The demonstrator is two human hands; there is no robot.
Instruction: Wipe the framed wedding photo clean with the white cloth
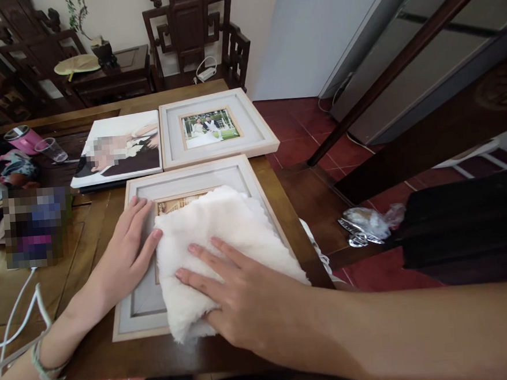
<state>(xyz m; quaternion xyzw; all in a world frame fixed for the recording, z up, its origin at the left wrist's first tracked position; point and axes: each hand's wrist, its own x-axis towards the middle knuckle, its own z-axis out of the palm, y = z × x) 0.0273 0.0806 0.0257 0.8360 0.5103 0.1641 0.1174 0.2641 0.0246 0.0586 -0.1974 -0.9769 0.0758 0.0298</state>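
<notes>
White, fluffy cloth lies under my right hand, which is spread flat with the fingers open, pressing the cloth onto the glass of the near picture frame; nothing is gripped. My left hand rests open, palm down, on the frame's left side, touching the mat and the edge of the cloth. I judge the cloth soft, light and limp, so it would bunch if pinched and is best worked with a flat palm on its middle. The frame looks stiff but its glazed front fragile, with a pale wooden rim that I would take by the outer edges rather than the pane; it could slide on the polished wood. It lies at the near right corner of the dark wooden worktop, close to the edge. Just beyond sit a second framed photo and an unframed photo print, side by side. A pink tumbler and a clear cup stand far left, and white cables trail near my wrist. Carved dark chairs and red floor tiles lie behind.
</notes>
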